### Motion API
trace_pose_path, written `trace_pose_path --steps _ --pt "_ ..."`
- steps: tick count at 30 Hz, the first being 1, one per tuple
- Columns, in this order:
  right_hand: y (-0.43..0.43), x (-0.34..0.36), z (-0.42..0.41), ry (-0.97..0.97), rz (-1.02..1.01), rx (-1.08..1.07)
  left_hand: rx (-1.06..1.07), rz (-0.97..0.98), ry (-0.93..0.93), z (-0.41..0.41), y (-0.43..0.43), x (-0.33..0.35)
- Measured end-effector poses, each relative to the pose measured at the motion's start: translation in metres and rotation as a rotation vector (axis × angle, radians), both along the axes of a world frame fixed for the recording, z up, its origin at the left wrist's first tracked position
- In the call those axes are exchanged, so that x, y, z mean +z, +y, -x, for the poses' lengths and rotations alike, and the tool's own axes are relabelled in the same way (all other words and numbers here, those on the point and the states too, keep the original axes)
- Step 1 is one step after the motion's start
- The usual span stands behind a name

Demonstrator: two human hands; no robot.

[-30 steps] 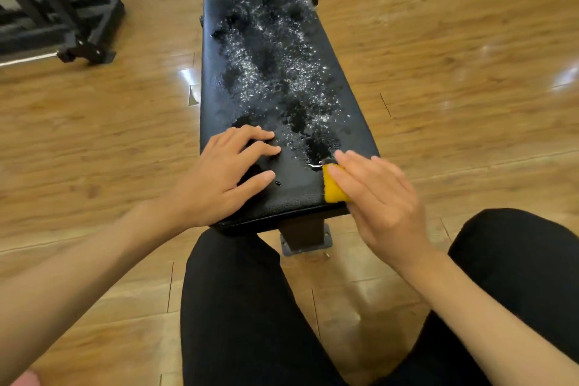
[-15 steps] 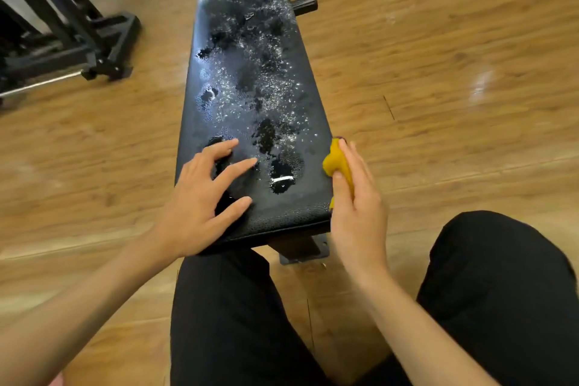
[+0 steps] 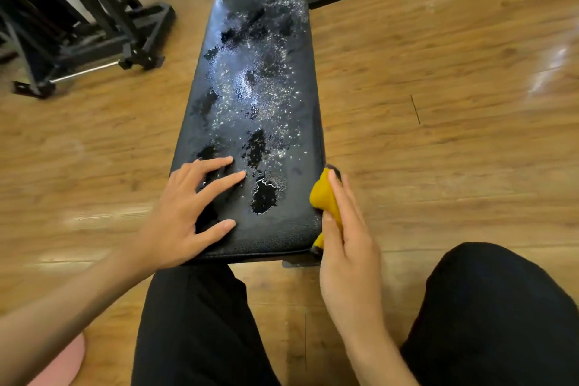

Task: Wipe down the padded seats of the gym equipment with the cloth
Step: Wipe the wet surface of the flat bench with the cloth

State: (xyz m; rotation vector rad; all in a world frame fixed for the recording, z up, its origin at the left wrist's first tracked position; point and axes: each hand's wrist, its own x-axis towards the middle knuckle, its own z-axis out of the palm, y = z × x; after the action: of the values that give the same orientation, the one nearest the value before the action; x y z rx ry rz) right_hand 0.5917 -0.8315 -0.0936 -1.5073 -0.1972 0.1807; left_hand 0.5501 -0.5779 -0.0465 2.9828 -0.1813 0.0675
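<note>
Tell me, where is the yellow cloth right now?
The head view shows the yellow cloth held in the right hand, against the right edge of the black bench pad, near its closest corner.

Black padded bench (image 3: 291, 229) on wood floor (image 3: 438, 103); droplets (image 3: 250, 88) across top.

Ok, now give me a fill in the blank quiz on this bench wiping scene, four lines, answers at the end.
The cloth is ____ in colour.
The right hand holds it at the ____ edge of the bench.
The left hand, spread on the bench top, holds ____.
The floor is made of ____.
Missing words: yellow; right; nothing; wood.
</note>
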Motion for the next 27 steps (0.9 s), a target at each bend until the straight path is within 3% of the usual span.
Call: trace_pose_path --steps 3,7,10,13,21,27 --pt "0.014 0.001 -0.043 -0.015 0.043 0.078 0.001 -0.010 0.018 -0.001 0.000 0.001" --pt "0.066 -0.001 -0.161 -0.069 0.192 0.162 0.004 -0.006 0.027 -0.002 0.000 0.002" --pt "0.095 0.002 -0.218 0.013 0.157 0.178 -0.005 -0.012 0.032 -0.002 0.001 0.003" --pt "0.092 0.003 -0.203 0.022 0.122 0.152 0.008 -0.004 0.030 -0.001 0.000 0.002" --pt "-0.002 0.003 -0.019 -0.071 0.045 0.079 0.010 0.033 -0.004 -0.001 -0.003 0.000" --pt "0.041 0.010 -0.113 -0.076 0.193 0.164 -0.012 0.024 0.003 -0.002 0.000 0.001"
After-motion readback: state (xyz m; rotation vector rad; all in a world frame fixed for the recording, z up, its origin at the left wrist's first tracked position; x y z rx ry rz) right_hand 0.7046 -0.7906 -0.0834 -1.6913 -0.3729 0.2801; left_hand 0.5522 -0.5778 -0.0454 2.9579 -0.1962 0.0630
